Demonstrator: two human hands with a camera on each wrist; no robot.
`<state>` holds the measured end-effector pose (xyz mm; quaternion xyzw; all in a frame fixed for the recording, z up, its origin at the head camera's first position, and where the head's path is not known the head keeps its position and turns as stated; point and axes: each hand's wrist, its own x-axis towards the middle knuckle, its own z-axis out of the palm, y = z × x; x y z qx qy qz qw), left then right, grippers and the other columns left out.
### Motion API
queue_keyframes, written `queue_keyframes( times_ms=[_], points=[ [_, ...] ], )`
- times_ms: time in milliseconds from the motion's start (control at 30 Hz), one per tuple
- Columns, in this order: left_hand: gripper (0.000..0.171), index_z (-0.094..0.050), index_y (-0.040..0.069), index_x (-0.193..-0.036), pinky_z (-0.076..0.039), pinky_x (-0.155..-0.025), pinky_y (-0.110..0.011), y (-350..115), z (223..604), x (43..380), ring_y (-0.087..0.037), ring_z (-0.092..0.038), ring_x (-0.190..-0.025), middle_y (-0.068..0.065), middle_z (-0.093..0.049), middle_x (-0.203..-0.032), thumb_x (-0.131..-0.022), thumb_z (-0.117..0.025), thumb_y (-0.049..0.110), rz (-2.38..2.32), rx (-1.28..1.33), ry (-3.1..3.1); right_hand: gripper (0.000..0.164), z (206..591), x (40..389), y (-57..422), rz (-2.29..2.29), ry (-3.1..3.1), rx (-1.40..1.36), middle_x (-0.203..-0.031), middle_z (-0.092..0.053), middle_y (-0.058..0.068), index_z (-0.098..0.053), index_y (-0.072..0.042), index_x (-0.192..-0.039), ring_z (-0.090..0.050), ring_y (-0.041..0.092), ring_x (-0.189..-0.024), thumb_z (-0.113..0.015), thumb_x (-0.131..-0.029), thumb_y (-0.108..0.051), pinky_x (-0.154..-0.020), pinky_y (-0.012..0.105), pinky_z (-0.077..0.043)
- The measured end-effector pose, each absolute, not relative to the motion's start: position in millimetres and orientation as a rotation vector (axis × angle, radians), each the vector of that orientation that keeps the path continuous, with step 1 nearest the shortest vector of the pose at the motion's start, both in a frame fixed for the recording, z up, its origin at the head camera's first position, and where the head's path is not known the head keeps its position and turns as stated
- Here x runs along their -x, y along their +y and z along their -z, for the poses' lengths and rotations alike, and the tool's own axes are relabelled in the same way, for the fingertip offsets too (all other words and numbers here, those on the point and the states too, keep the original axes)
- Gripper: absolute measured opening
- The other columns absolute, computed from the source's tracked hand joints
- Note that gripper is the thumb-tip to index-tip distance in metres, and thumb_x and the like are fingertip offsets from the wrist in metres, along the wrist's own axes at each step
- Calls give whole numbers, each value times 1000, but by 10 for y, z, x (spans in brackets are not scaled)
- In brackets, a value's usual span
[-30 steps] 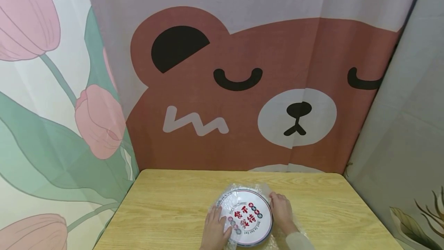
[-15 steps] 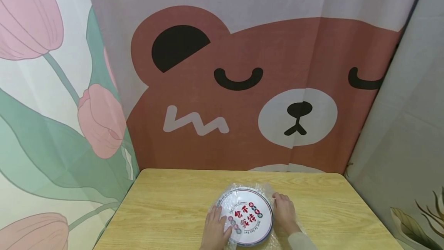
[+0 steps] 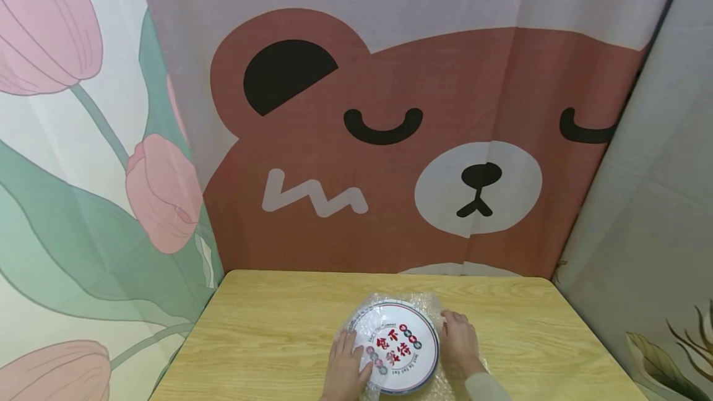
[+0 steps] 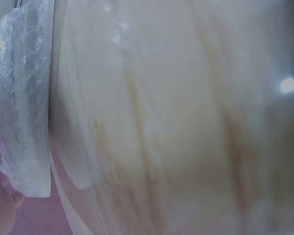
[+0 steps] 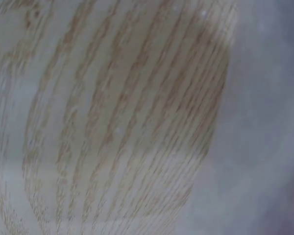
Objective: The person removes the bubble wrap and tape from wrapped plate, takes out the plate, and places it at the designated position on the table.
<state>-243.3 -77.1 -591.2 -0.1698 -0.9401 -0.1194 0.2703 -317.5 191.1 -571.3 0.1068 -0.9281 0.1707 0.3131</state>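
A round white plate (image 3: 400, 357) with red characters and a dark rim lies on the near part of the table. Bubble wrap (image 3: 384, 297) surrounds it, covering its left part and spreading out beyond its right side. My left hand (image 3: 345, 367) rests with extended fingers over the wrapped left edge of the plate. To the right of the plate, my right hand (image 3: 461, 340) pinches the edge of the bubble wrap. The left wrist view shows the wrap's side (image 4: 27, 107) and some fingers (image 4: 1, 205) at the lower left.
The wooden table (image 3: 278, 320) reaches back to a curtain (image 3: 312, 234) printed with a bear. A tulip-patterned curtain (image 3: 111, 252) hangs on the left, and a pale curtain (image 3: 629, 252) on the right. Wood grain (image 5: 112, 122) fills most of the right wrist view.
My right hand has moved slightly to the right, drawing the bubble wrap outward from the plate's edge. The left hand and the plate have stayed in place.
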Motion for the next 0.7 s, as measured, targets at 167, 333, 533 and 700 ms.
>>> queue_keyframes(
  times_ms=[167,333,533,700],
  points=[
    [36,-65,3,-92,-34,-93,-50,-776,5916,2441,-38,-38,-116,-17,-49,-119,-79,-60,36,319,464,-2522,23,5711,3181,1919,-450,-2491,-247,-95,-62,20,-60,1,-95,-57,35,-84,-65,-72,1,-63,46,-48],
    [35,-65,3,-91,-35,-92,-50,-777,5922,2444,-38,-40,-115,-17,-49,-118,-78,-60,36,320,468,-2514,26,5706,3182,1930,-438,-2593,-176,-102,-60,21,-59,2,-101,-55,36,-89,-63,-75,-2,-65,46,-47],
    [35,-65,4,-90,-35,-91,-50,-773,5939,2444,-38,-40,-114,-17,-50,-117,-76,-62,36,316,477,-2487,29,5730,3183,1948,-431,-2556,-203,-100,-60,22,-59,4,-101,-55,38,-87,-65,-72,-1,-63,48,-47],
    [35,-65,4,-91,-34,-91,-50,-770,5936,2450,-38,-39,-115,-17,-49,-118,-77,-61,36,331,470,-2504,33,5733,3182,1962,-441,-2595,-204,-106,-56,27,-57,6,-105,-53,41,-91,-63,-74,-2,-66,51,-47]
  ],
)
